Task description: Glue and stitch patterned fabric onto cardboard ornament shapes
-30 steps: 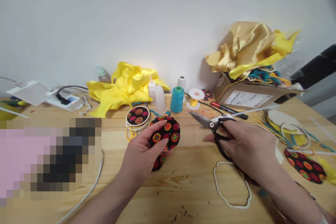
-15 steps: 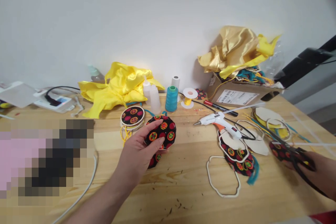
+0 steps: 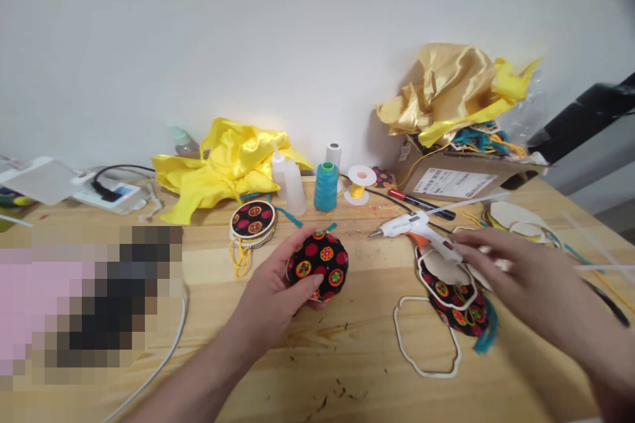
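Observation:
My left hand [image 3: 285,291] pinches a round fabric-covered disc [image 3: 325,263], black with red, orange and green flower motifs, the thumb across its front. Bits of teal cord show at its top edge. My right hand [image 3: 526,291] is at the handle end of a white glue gun [image 3: 405,225] with an orange trigger, its fingers apart around the handle; a firm grip does not show. The gun lies with its nozzle to the left. Under and below the handle are patterned fabric pieces [image 3: 459,310] and a white scalloped ring [image 3: 426,373].
Behind stand a teal thread cone [image 3: 326,188], white bottles [image 3: 295,192] and a yellow thread spool [image 3: 357,188]. Yellow satin [image 3: 223,165] lies at the back. A cardboard box [image 3: 446,178] overflows with cloth at right. Stacked patterned discs [image 3: 253,219] sit left of my hand.
My right hand has put down the scissors at the right and moved left to the glue gun's handle. The disc in my left hand has shifted slightly right and down.

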A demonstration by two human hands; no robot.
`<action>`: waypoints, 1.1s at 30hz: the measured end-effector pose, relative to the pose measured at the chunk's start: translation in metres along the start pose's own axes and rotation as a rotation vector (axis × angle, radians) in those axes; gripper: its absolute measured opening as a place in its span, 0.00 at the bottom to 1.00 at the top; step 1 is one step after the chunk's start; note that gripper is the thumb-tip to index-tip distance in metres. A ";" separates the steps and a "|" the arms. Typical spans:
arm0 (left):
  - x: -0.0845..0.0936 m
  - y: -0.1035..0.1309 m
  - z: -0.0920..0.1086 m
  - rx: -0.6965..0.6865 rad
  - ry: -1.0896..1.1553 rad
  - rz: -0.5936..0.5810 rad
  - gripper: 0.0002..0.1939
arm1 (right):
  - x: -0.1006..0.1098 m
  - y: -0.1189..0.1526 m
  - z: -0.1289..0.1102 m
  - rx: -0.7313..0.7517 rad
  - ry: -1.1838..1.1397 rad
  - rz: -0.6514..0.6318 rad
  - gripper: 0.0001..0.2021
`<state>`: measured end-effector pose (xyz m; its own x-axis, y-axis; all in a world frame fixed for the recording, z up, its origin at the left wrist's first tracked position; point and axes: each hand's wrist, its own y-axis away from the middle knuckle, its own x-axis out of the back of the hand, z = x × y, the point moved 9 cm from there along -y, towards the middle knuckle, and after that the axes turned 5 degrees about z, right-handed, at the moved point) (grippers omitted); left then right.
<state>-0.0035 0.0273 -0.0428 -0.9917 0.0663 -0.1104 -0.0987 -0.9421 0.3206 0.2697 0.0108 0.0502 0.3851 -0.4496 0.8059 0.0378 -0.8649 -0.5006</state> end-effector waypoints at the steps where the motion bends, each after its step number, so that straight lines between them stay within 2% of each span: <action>1: -0.002 0.001 0.000 0.011 -0.003 -0.018 0.37 | -0.021 -0.007 -0.027 0.005 -0.146 -0.124 0.10; 4: -0.014 0.007 0.000 0.040 0.003 -0.137 0.44 | -0.078 -0.014 -0.077 -0.053 -0.453 -0.402 0.14; 6: -0.022 0.012 -0.003 0.058 -0.010 -0.232 0.46 | -0.096 -0.017 -0.090 -0.045 -0.535 -0.412 0.19; 9: -0.027 0.017 -0.007 0.047 -0.073 -0.313 0.46 | -0.102 -0.016 -0.098 0.048 -0.555 -0.421 0.17; 13: -0.031 0.022 -0.014 0.045 -0.196 -0.386 0.46 | -0.104 -0.007 -0.106 0.127 -0.622 -0.596 0.06; 16: -0.030 0.022 -0.013 0.027 -0.244 -0.378 0.45 | -0.106 -0.002 -0.110 0.147 -0.625 -0.685 0.05; 20: -0.028 0.022 -0.013 0.043 -0.196 -0.359 0.45 | -0.112 0.004 -0.110 0.129 -0.645 -0.751 0.05; 23: -0.031 0.022 -0.014 0.078 -0.128 -0.391 0.45 | -0.118 0.007 -0.104 0.032 -0.717 -0.793 0.06; 26: -0.030 0.015 -0.012 0.094 0.000 -0.385 0.44 | -0.123 0.004 -0.090 -0.155 -0.813 -0.794 0.07; 30: -0.016 -0.001 -0.008 0.050 0.111 -0.236 0.34 | -0.126 -0.005 -0.064 -0.467 -0.958 -0.630 0.10; 33: -0.010 -0.007 -0.008 0.015 0.124 -0.178 0.24 | -0.129 -0.005 -0.056 -0.600 -1.068 -0.529 0.12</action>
<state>0.0076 0.0306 -0.0516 -0.9408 0.1892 -0.2813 -0.2734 -0.9141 0.2994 0.1685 0.0610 -0.0332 0.9891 0.1242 0.0792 0.1030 -0.9675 0.2309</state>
